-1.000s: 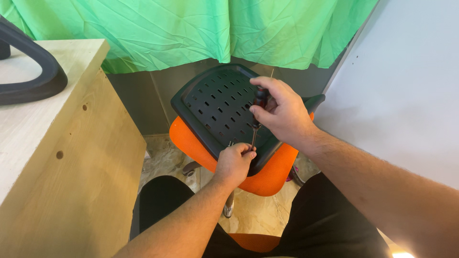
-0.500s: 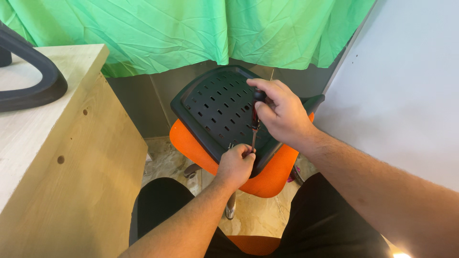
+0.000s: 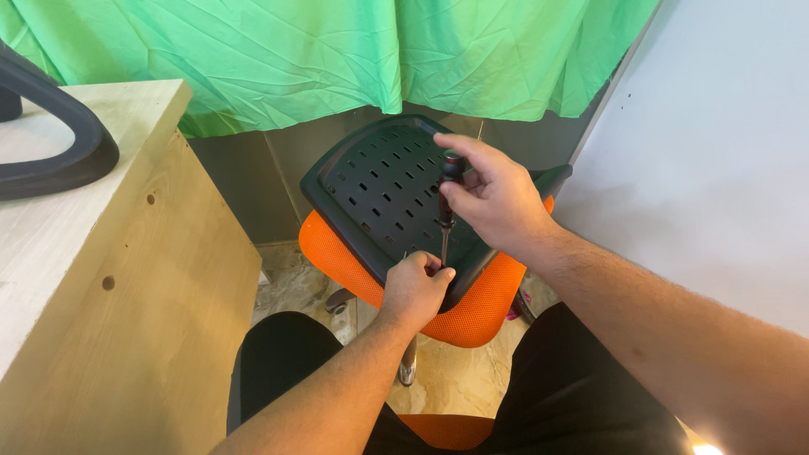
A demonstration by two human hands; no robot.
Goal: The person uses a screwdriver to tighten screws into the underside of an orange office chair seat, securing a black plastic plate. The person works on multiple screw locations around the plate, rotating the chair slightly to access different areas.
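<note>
Wooden cabinet (image 3: 126, 278) close left; white wall (image 3: 716, 152) close right

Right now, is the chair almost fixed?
Not yet. The black slotted plate already sits on the orange seat. The right hand holds a screwdriver upright, its tip down by the left hand at the plate's edge. A dark armrest lies unattached on the wooden table.

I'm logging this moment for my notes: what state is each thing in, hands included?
Screwdriver: upright, tip down at the panel's near edge.
Right hand: closed around the screwdriver handle.
Left hand: pinched at the screwdriver tip.
Black perforated panel: tilted, lying on the orange cushion.
Orange cushion: underneath, mostly covered.
Green cloth: hanging, wrinkled.
Wooden cabinet: standing at the left.
</note>
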